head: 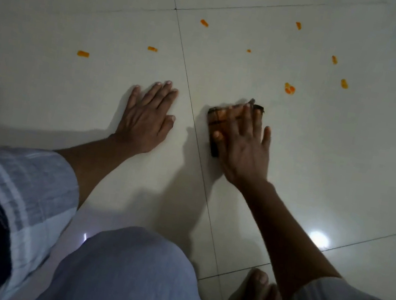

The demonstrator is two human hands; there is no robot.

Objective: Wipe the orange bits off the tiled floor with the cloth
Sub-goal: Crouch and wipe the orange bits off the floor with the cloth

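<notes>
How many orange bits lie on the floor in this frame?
12 orange bits: five left of the long grout line, from top edge to near the left hand; seven right of it, the nearest just beyond the cloth under the right hand. Others may be hidden.

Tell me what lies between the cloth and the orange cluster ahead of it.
Bare tile, in the head view: nothing between the cloth under the right hand and the orange cluster.

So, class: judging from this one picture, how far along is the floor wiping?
Nothing looks wiped yet. The right hand presses the cloth flat on the tiled floor; the left hand rests flat beside it. The orange bits beyond the cloth remain to be wiped.
</notes>
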